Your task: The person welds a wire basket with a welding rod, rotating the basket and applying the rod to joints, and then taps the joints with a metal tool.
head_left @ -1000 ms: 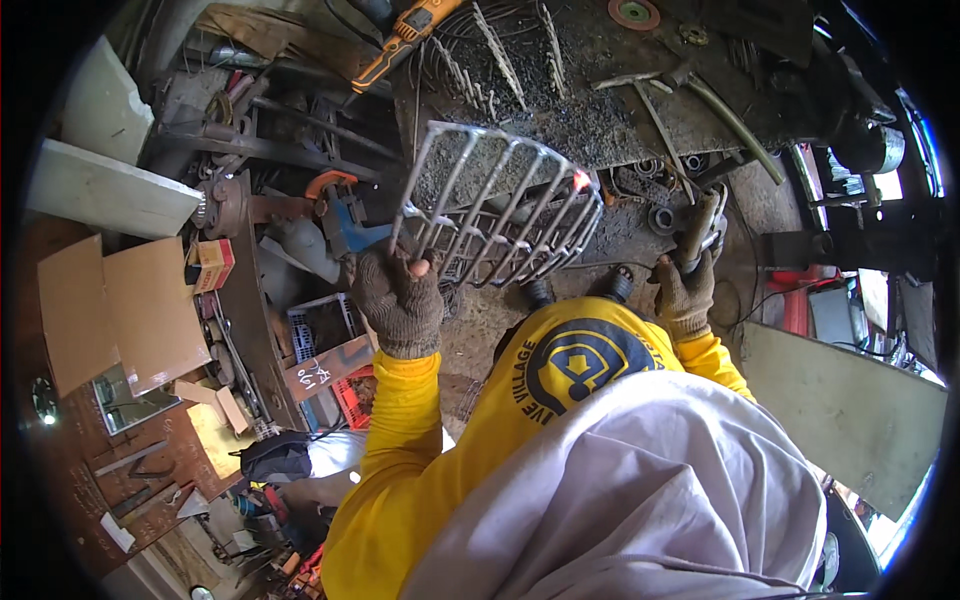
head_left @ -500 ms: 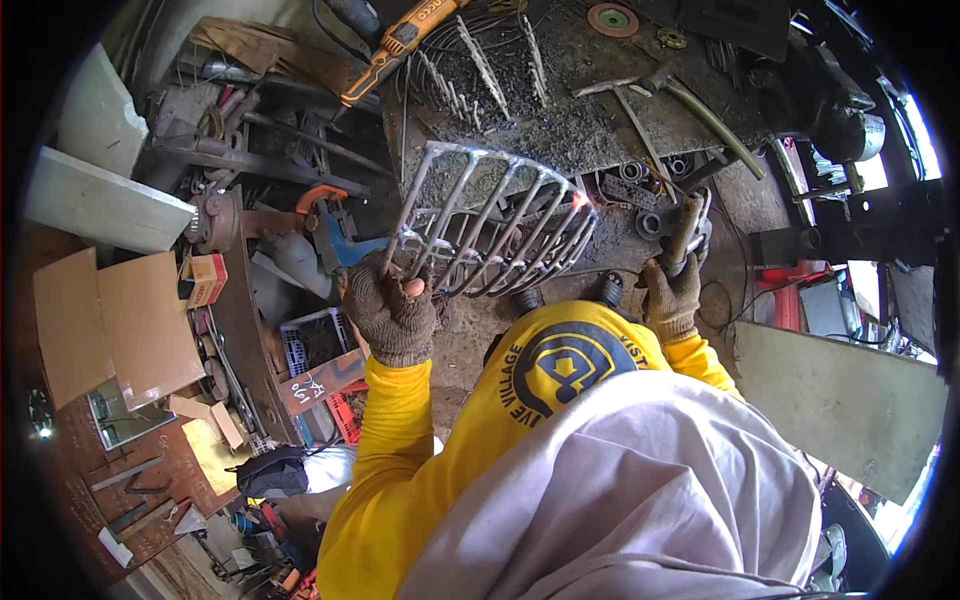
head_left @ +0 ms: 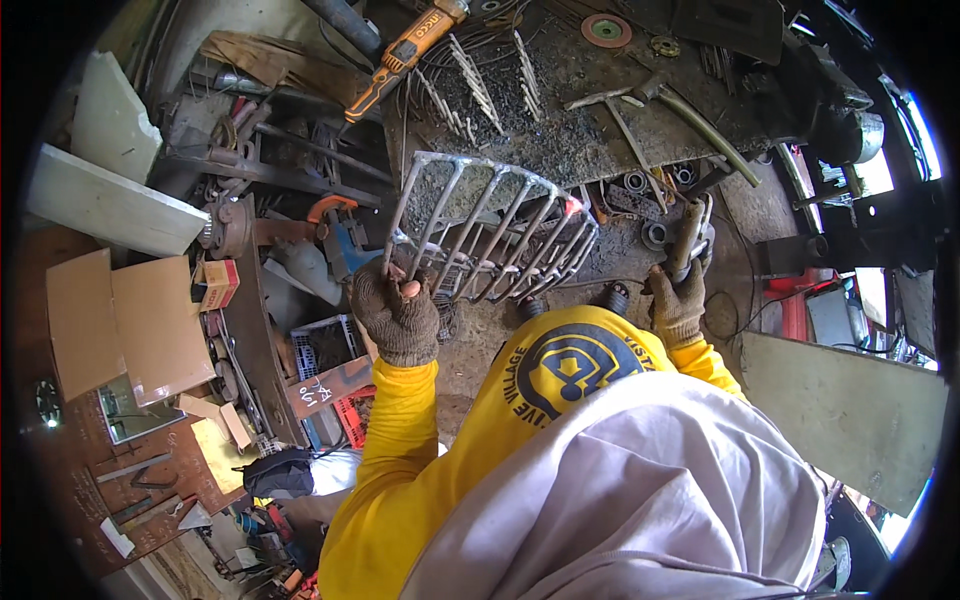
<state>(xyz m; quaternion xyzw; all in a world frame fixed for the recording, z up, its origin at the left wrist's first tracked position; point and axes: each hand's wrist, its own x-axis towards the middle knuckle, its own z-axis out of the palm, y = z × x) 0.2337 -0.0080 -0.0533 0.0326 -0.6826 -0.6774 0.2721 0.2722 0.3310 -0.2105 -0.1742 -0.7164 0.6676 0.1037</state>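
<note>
My left hand (head_left: 396,318), in a brown knit glove with bare fingertips, grips the left end of a curved metal rack (head_left: 508,225) made of several welded bars. The rack is held tilted at the bench's near edge. A small spot at its upper right corner glows red. My right hand (head_left: 680,302), gloved alike, is closed around a worn tool with a brownish grip, which looks like a welding electrode holder (head_left: 692,232). Its tip points away from me, apart from the rack, and I cannot make out a rod in it.
On the dark workbench (head_left: 590,130) lie a hammer (head_left: 705,130), a grinding disc (head_left: 606,31) and several welding rods. An orange power tool (head_left: 405,60) lies at the back left. A blue clamp (head_left: 345,245) stands left of the rack. Cardboard (head_left: 165,325) lies far left, a pale board (head_left: 845,420) right.
The red glow on the rack's corner has dimmed. The rack has tilted slightly, its left end a little lower. Both hands keep their grips; the whole view has shifted slightly.
</note>
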